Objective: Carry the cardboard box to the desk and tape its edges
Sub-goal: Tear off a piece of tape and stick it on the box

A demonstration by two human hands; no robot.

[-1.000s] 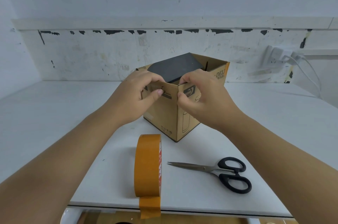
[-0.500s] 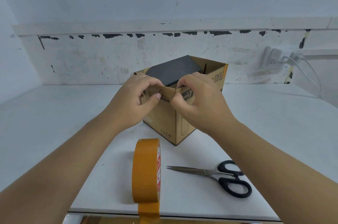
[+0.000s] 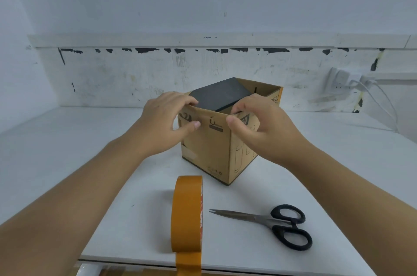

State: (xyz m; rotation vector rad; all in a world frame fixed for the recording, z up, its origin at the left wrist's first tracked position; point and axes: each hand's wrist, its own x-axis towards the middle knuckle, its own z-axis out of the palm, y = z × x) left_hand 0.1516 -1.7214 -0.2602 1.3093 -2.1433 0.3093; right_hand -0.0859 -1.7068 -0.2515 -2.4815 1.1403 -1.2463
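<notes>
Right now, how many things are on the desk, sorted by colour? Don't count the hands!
Brown: 1, the cardboard box
Orange: 1, the tape roll
Black: 1, the dark block inside the box
Black and silver: 1, the scissors
Total: 4

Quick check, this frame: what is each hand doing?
Left hand: pinches the top rim of the cardboard box.
Right hand: pinches the same rim, near the front corner.
</notes>
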